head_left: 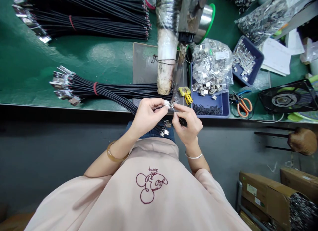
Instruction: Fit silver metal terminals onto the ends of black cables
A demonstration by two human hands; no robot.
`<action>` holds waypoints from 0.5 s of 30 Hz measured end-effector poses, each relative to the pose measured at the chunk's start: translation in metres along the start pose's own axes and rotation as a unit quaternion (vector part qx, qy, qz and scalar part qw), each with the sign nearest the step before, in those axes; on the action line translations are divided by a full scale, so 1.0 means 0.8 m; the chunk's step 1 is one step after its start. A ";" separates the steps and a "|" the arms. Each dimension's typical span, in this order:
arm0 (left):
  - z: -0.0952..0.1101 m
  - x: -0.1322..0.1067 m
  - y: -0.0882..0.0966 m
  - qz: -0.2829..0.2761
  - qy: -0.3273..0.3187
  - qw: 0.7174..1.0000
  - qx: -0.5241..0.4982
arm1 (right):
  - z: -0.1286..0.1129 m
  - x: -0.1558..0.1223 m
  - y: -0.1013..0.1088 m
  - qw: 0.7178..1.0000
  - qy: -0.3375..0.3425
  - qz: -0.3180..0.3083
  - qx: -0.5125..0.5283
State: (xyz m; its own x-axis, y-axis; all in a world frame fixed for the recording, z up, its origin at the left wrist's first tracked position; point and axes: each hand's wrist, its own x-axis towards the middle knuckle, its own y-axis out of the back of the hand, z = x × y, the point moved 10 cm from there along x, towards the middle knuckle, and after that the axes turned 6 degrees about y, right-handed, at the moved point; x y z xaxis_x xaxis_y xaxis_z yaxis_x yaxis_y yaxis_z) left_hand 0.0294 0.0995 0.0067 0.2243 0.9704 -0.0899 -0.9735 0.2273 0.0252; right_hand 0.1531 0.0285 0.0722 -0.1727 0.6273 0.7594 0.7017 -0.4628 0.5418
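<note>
My left hand (146,115) is closed in a pinch on the end of a black cable (162,108), a white cover on its fingertip. My right hand (186,122) is closed too, pinching a thin solder wire (183,91) that runs up toward the spool. Both hands meet just below the tip of a soldering iron (179,69) fixed above the bench edge. A bundle of black cables (111,90) with metal connectors, bound by a red band, lies across the green bench to the left and trails to my lap.
More black cable bundles (94,15) lie at the back left. A blue tray (211,106) holds bagged metal shells (211,67) and small black pieces. Orange-handled scissors (242,104), a fan (289,97), a second blue tray (247,60) and cardboard boxes (268,194) sit to the right.
</note>
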 end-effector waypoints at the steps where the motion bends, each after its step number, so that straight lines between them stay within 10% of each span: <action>1: 0.000 -0.001 0.000 0.001 -0.001 1.000 0.006 | 0.001 0.001 0.001 1.000 -0.004 0.003 -0.003; 9: 0.005 -0.004 0.001 0.011 -0.010 0.999 0.034 | 0.045 -0.004 -0.010 0.971 -0.204 -0.029 0.119; 15: 0.010 -0.002 0.002 0.026 -0.027 0.999 0.030 | 0.048 -0.004 -0.011 0.963 -0.231 -0.049 0.131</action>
State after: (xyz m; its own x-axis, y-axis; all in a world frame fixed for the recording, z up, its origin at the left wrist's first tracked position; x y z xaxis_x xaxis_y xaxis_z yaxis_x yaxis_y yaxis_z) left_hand 0.0282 0.0992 0.0151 0.1772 0.9836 -0.0340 -0.9798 0.1796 0.0877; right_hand 0.1738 0.0545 0.0512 0.0368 0.8994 0.4356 0.8586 -0.2515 0.4468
